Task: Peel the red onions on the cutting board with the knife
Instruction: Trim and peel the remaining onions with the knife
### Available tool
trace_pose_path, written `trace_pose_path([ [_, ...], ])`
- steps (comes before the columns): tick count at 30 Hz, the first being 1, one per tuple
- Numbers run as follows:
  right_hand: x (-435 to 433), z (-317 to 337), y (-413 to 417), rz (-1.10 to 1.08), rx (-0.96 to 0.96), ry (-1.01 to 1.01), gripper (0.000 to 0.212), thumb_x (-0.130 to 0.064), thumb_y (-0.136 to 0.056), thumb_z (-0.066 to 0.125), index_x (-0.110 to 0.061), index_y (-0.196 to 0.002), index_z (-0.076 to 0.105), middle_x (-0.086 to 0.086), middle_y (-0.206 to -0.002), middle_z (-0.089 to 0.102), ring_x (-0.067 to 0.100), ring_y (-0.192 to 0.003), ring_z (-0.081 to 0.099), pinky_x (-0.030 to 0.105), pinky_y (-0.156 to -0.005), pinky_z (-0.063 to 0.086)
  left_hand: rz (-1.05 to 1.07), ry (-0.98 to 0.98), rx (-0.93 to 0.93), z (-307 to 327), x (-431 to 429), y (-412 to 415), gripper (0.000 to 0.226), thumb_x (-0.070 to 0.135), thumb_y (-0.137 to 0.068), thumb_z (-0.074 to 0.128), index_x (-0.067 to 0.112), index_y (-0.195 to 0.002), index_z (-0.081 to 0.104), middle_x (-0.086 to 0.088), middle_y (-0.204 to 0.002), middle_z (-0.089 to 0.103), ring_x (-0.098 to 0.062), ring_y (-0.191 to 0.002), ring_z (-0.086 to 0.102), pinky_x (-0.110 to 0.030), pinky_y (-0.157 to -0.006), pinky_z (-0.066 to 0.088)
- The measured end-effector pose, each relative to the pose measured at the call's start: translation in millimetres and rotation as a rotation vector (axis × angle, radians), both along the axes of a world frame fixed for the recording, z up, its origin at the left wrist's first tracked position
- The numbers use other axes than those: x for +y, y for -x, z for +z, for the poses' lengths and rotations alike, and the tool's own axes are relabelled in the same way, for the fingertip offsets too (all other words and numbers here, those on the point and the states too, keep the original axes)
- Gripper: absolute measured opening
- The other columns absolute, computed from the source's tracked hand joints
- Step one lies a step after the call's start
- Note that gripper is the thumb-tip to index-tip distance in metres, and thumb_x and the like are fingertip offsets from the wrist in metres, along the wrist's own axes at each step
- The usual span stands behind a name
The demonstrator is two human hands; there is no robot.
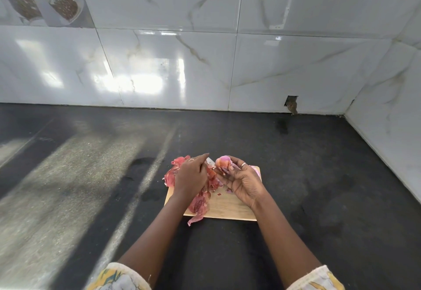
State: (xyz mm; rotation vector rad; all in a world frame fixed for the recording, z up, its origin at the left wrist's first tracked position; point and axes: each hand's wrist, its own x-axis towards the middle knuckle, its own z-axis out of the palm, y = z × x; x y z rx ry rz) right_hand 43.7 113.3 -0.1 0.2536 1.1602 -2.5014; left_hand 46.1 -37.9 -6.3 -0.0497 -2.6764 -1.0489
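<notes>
**Red onion held above the board**

The right hand (pixel 243 181) is cradling a red onion (pixel 222 163) palm-up above the far end of the cutting board (pixel 227 206), with fingers and thumb curling round it. The left hand (pixel 191 176) is hovering just beside it, index finger stretching forward. Its other fingers are bending downward, and whether they are gripping anything cannot be told. A pale sliver, possibly the knife blade (pixel 209 161), is showing between the hands. Onion skins (pixel 176 172) are lying heaped along the board's left side.
</notes>
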Motion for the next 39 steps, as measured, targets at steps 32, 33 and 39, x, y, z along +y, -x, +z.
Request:
trace_pose_path([
  [32, -11, 0, -9, -0.04, 0.144, -0.059, 0.027, 0.018, -0.084, 0.053, 0.003, -0.104, 0.061, 0.012, -0.095, 0.071, 0.02, -0.088, 0.07, 0.027, -0.084, 0.057, -0.014, -0.275, 0.055, 8, -1, -15, 0.014, 0.025, -0.079, 0.071, 0.018, -0.089, 0.076, 0.003, -0.076, 0.074, -0.008, -0.067, 0.065, -0.024, -0.065, 0.05],
  [33, -12, 0, -9, -0.048, 0.149, -0.068, 0.026, 0.019, -0.083, 0.054, 0.002, -0.101, 0.062, 0.013, -0.096, 0.071, 0.02, -0.087, 0.07, 0.027, -0.084, 0.057, -0.034, -0.258, 0.063, 9, -2, -16, 0.016, 0.026, -0.078, 0.071, 0.017, -0.091, 0.075, 0.002, -0.077, 0.074, -0.008, -0.068, 0.066, -0.024, -0.065, 0.05],
  [39, -13, 0, -9, -0.073, 0.171, -0.231, 0.029, 0.017, -0.078, 0.063, -0.005, -0.096, 0.059, 0.012, -0.094, 0.066, 0.018, -0.083, 0.066, 0.019, -0.06, 0.054, -0.093, -0.187, 0.084, 8, -5, -14, 0.019, 0.019, -0.081, 0.069, 0.014, -0.099, 0.072, -0.001, -0.094, 0.073, -0.002, -0.082, 0.063, -0.005, -0.072, 0.045],
])
